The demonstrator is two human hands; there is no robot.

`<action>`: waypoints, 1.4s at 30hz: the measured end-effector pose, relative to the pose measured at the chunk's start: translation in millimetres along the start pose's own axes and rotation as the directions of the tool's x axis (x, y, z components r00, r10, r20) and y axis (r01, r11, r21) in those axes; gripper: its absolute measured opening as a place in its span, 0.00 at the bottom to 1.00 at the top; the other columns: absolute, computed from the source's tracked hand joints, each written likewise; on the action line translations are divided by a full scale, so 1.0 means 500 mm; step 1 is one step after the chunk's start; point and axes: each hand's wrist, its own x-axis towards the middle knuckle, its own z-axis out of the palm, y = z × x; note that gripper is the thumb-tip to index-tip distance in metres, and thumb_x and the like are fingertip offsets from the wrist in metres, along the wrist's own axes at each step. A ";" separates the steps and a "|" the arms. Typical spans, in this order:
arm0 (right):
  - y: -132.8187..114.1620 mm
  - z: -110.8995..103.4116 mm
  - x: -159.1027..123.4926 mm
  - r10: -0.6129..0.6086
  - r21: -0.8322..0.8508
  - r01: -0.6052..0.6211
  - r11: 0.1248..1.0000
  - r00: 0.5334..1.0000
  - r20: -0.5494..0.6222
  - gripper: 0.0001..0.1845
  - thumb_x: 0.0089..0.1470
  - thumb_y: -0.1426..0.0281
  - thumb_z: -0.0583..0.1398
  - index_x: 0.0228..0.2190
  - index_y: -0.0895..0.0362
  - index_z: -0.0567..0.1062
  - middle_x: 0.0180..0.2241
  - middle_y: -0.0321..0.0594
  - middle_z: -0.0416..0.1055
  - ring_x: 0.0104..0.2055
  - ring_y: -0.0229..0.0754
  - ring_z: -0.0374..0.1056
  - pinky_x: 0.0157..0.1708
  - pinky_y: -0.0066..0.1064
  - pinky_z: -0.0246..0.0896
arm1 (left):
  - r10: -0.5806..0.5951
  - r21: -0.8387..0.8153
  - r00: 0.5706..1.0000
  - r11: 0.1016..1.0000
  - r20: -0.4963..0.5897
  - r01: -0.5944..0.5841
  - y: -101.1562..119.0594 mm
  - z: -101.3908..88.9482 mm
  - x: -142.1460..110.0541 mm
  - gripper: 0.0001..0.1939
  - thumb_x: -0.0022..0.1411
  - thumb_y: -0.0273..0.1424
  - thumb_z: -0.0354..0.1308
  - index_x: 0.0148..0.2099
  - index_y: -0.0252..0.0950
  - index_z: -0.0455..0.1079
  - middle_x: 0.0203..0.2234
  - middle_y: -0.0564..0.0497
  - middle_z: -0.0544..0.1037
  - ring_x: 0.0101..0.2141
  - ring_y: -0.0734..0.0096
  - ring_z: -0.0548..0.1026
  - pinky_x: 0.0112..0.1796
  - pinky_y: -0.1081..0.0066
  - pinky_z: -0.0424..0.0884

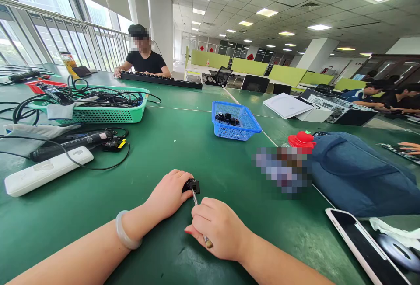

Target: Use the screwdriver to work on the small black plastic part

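My left hand (170,192) is closed on a small black part (194,185), keeping it against the green tabletop. Its kind is too small to make out. Gripped in my right hand (218,228) is a slim metal tool (195,197), its narrow tip touching or just over the black part. A brownish, rounded end of the tool sticks out below my fingers. Further forward stands a blue plastic basket (236,133) with several small black parts (227,119) inside.
At left are a green basket (131,113) of cables, a white power strip (49,171) and a black cylindrical device (74,144). To the right lie a dark blue bag (361,171), a red-lidded container (302,140) and a tablet-like device (364,245). Across the table sits a person (147,60).
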 end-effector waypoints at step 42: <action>0.051 0.018 -0.030 0.637 0.627 -0.412 0.661 0.749 -0.180 0.05 0.64 0.65 0.50 0.40 0.53 0.61 0.37 0.44 0.72 0.31 0.37 0.67 0.31 0.33 0.66 | 0.080 -0.089 0.996 0.993 0.027 -0.077 -0.007 0.004 -0.009 0.23 0.60 0.35 0.59 0.57 0.42 0.62 0.44 0.48 0.74 0.48 0.58 0.68 0.50 0.58 0.66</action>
